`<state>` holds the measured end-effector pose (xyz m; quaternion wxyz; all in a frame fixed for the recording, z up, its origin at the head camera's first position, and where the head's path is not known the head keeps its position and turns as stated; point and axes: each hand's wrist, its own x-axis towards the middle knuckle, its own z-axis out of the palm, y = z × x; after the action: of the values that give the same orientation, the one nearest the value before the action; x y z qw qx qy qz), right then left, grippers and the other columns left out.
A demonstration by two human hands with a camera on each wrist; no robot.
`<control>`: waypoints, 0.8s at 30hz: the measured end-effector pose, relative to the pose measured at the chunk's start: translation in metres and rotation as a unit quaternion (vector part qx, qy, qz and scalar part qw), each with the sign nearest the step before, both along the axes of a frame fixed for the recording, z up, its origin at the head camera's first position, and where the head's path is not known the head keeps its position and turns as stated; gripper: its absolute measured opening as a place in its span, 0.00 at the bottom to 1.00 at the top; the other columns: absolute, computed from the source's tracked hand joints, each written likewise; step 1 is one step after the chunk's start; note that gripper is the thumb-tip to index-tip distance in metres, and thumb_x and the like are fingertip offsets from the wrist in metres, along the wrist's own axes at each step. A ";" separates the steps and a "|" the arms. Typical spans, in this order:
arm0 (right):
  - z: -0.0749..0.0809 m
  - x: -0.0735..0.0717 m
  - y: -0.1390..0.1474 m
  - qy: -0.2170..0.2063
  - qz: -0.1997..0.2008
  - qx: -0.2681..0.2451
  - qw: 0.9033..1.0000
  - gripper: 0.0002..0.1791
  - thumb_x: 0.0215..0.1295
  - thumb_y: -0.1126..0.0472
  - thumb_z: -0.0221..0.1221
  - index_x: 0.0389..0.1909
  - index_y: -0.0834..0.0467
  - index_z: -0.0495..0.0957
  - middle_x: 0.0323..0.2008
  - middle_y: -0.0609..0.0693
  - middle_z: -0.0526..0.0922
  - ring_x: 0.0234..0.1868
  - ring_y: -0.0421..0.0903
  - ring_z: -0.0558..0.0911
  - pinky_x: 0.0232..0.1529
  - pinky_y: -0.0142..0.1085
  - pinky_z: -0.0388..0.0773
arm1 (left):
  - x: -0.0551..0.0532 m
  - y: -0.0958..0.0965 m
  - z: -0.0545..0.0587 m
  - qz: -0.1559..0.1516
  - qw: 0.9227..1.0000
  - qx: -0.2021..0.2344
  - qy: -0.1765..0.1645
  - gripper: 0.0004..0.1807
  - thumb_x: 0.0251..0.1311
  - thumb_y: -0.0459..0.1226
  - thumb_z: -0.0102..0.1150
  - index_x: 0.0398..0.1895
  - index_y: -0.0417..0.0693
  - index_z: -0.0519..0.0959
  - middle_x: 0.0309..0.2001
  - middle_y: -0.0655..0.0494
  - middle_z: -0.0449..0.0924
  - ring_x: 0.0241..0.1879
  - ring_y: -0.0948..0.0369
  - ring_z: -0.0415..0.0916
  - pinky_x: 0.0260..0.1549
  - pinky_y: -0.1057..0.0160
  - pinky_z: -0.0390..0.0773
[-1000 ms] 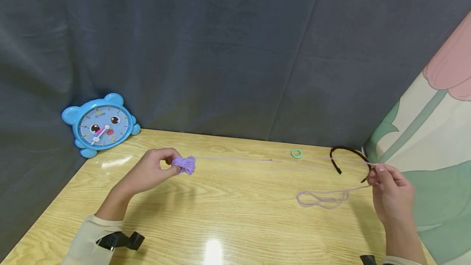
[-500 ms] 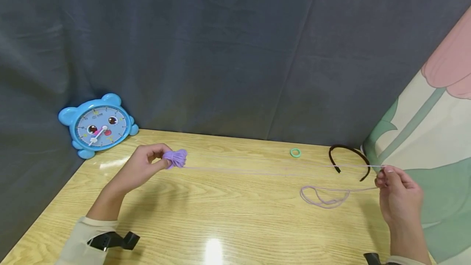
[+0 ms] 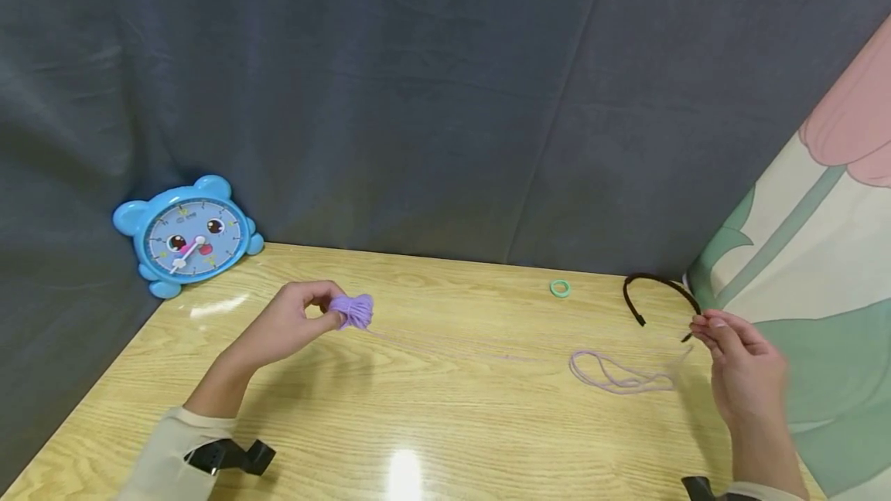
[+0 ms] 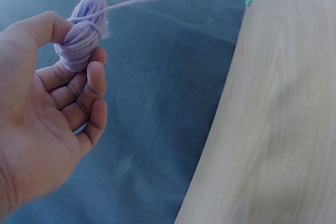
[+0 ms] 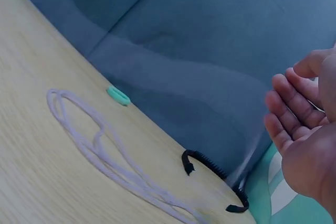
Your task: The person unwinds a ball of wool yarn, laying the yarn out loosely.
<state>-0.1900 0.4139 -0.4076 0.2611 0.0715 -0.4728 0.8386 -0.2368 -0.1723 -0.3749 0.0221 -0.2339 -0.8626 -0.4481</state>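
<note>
In the head view my left hand pinches a small wound bundle of purple yarn between thumb and fingers, raised over the table's left half. The left wrist view shows the bundle tied round its middle, with a strand running off to the right. Faint, blurred strands span the gap to my right hand, whose thumb and fingertips are drawn together at the yarn. From those fingers a blurred length drops to loose yarn loops on the table. The right wrist view shows these loops too.
A black headband lies at the back right, close behind my right hand. Left of it is a small green ring. A blue bear-shaped clock leans at the back left corner. Grey curtain hangs along the wooden table's back edge.
My hands spread apart, then came back closer together. The strands between them have gone from taut to slack and blurred, sagging lower. The loops still lie on the table.
</note>
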 end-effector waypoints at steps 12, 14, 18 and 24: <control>-0.002 -0.011 -0.059 -0.061 -0.014 0.188 0.980 0.10 0.75 0.72 0.55 0.48 0.73 0.81 0.37 0.47 0.91 0.40 0.40 0.89 0.50 0.26 0.82 | -0.001 0.008 -0.005 -0.010 1.000 -0.012 -0.003 0.06 0.63 0.30 0.61 0.34 0.51 0.83 0.32 0.61 0.81 0.37 0.60 0.73 0.41 0.62 0.73; -0.003 -0.014 -0.074 -0.085 -0.013 0.238 0.967 0.12 0.75 0.68 0.57 0.50 0.75 0.79 0.37 0.43 0.91 0.40 0.38 0.88 0.52 0.24 0.81 | 0.000 0.009 -0.005 -0.007 1.000 -0.012 -0.004 0.06 0.63 0.30 0.61 0.34 0.51 0.83 0.32 0.61 0.81 0.37 0.60 0.74 0.41 0.61 0.73; -0.006 -0.020 -0.105 -0.104 0.029 0.317 0.942 0.18 0.77 0.63 0.57 0.53 0.78 0.76 0.40 0.40 0.89 0.44 0.35 0.87 0.54 0.23 0.80 | 0.000 0.009 -0.003 -0.004 1.000 -0.013 -0.004 0.05 0.63 0.30 0.61 0.34 0.50 0.83 0.32 0.61 0.81 0.36 0.60 0.74 0.41 0.61 0.73; -0.016 -0.028 -0.155 -0.098 0.098 0.359 0.923 0.19 0.77 0.61 0.58 0.54 0.76 0.76 0.42 0.43 0.88 0.46 0.35 0.86 0.54 0.27 0.82 | 0.002 0.010 -0.003 0.000 1.000 -0.015 -0.003 0.06 0.63 0.30 0.61 0.35 0.50 0.83 0.32 0.61 0.81 0.36 0.60 0.74 0.41 0.62 0.72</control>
<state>-0.2176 0.2589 -0.4239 0.0871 0.1242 -0.7557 0.6371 -0.2351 -0.1624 -0.3778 0.0154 -0.2331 -0.8692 -0.4359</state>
